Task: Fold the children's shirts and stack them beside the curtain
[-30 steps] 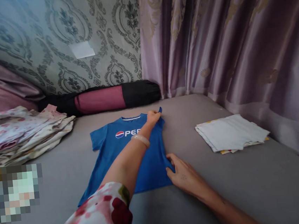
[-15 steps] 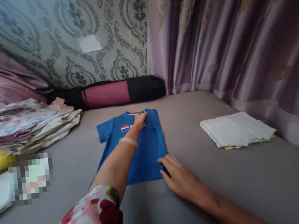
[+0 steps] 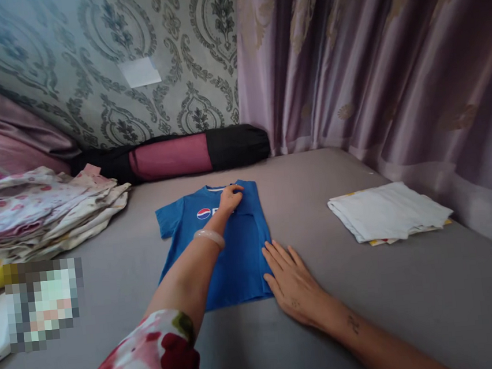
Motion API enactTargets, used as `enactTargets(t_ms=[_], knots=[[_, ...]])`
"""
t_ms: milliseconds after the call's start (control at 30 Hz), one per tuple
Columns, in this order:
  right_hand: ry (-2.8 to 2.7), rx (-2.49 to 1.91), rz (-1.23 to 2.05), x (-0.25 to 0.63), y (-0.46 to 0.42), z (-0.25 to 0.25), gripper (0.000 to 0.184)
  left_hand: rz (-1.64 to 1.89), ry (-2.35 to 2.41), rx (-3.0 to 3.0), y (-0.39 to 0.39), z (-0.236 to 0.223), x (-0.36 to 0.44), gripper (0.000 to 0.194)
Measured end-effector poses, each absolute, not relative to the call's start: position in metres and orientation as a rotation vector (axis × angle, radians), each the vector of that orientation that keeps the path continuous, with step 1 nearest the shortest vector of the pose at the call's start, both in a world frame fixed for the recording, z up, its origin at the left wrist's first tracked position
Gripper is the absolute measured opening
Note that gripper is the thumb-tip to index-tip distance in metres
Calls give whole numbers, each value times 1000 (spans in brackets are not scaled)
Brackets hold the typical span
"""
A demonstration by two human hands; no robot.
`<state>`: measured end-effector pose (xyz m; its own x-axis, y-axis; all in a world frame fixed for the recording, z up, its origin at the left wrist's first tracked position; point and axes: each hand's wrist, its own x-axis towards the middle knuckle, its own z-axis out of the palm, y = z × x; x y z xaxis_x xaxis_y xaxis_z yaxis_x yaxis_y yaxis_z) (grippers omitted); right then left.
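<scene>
This looks like a bedroom in a home: a broad, grey-sheeted bed, grey damask-patterned wallpaper at eleven o'clock, shiny mauve curtains with gold motifs towards two o'clock, stacked floral-print fabrics at nine o'clock.

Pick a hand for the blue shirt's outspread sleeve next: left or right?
Left, probably. The left hand is by the collar of the blue shirt, nearer the outspread sleeve. The right hand lies at the shirt's opposite lower side, and the left forearm crosses between it and that sleeve.
</scene>
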<state>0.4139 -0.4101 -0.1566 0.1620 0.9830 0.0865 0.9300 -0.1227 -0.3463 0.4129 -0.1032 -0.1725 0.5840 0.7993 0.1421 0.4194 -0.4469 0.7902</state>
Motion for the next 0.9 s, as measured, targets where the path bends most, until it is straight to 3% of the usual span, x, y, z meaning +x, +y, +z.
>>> enactTargets(t_ms=[267, 500, 900], knots=[[-1900, -1998, 183, 408, -417, -141, 60, 591, 908, 2259, -96, -165, 416, 49], [-1932, -1868, 196, 406, -417, -135, 22, 528, 846, 2173, -94, -162, 412, 48], [-1679, -1764, 331, 407, -409, -138, 28, 607, 566, 2452, -89, -171, 407, 60]])
